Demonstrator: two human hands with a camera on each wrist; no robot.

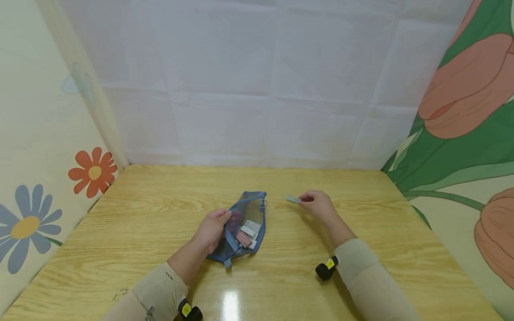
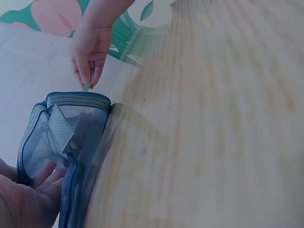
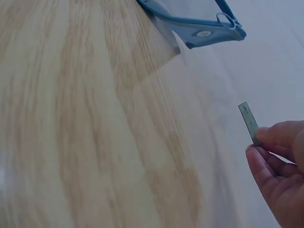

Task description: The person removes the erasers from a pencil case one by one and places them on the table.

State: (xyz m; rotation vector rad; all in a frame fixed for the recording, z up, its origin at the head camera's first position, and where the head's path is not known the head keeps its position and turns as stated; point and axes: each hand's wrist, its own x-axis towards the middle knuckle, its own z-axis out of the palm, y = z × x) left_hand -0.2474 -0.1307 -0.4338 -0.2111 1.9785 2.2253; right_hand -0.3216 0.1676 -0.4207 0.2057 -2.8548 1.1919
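Observation:
A blue mesh zip pouch (image 1: 252, 207) lies open on the table, its mouth spread wide. My left hand (image 1: 212, 229) grips the near left edge of it, thumb on top of the rim. Inside show a pink block (image 1: 243, 239) and several small white pieces (image 1: 252, 226). Right of the pouch, my right hand (image 1: 321, 207) pinches a small flat grey-green strip (image 3: 248, 122) between thumb and fingers. The strip points left, toward the pouch, with a gap between them in the head view. Faint dark marks show on its face in the right wrist view.
The wooden table (image 1: 140, 240) runs back to a white cloth backdrop (image 1: 225, 89). Flower-printed panels (image 1: 40, 133) stand along the left and right sides. A black wrist camera (image 1: 327, 268) sits by each sleeve.

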